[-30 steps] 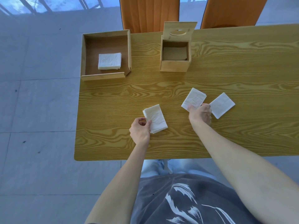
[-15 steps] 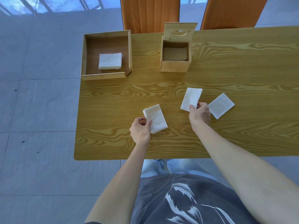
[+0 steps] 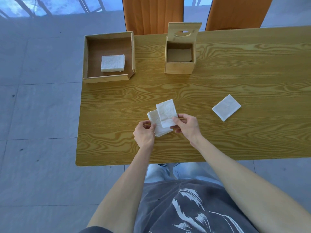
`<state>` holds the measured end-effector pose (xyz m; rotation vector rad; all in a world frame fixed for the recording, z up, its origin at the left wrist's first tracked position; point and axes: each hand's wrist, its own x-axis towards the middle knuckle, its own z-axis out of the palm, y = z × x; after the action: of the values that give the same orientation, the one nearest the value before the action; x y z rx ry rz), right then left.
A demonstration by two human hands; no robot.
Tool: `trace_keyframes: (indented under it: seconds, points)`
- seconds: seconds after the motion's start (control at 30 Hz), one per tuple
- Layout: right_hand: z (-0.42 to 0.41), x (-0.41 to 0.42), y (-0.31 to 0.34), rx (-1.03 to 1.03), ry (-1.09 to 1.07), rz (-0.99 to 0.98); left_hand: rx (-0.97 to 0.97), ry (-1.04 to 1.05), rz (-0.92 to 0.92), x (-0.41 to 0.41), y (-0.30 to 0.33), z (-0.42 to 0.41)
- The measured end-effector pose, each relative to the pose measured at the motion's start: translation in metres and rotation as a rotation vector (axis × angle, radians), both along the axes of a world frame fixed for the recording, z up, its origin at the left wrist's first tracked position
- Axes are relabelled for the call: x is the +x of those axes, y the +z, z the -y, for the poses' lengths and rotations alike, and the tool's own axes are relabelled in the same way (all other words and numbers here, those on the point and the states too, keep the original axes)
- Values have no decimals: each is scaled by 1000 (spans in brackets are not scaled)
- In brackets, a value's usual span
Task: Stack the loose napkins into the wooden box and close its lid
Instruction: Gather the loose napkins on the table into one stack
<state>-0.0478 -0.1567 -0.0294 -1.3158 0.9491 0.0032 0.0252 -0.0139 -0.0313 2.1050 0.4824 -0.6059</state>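
My left hand [image 3: 145, 134] pinches the left edge of a white napkin [image 3: 155, 122] near the table's front middle. My right hand [image 3: 186, 126] holds a second white napkin [image 3: 166, 113], which partly overlaps the first from above. A third napkin [image 3: 226, 107] lies loose on the table to the right. The small wooden box [image 3: 179, 67] stands at the back centre with its lid [image 3: 184, 31] tilted up, an oval slot in it; I see no napkins inside it.
A wide, shallow wooden tray [image 3: 87, 54] at the back left corner holds a short stack of napkins [image 3: 113, 63]. Two orange chairs [image 3: 152, 14] stand behind the wooden table [image 3: 252, 73]. The table's left edge drops to a grey tiled floor.
My right hand lifted its napkin and carried it left, onto the napkin in my left hand. The third napkin stayed where it was.
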Motion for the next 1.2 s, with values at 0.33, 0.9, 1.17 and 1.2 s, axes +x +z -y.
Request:
trace_keyframes:
  seconds: [0.33,0.9,1.17,1.2]
  points:
    - [-21,-2,-12,-105,84,-97,-23,-2,4,0,-2,-2]
    - [-20,2,-6,-589,250,-362,-28,-69,22,-5,-2,5]
    - [10,-15,-7,-599,186,-401,-53,-173,18,-11,-2,39]
    - [15,-17,-7,-599,179,-407,-54,-187,20,-12,-2,44]
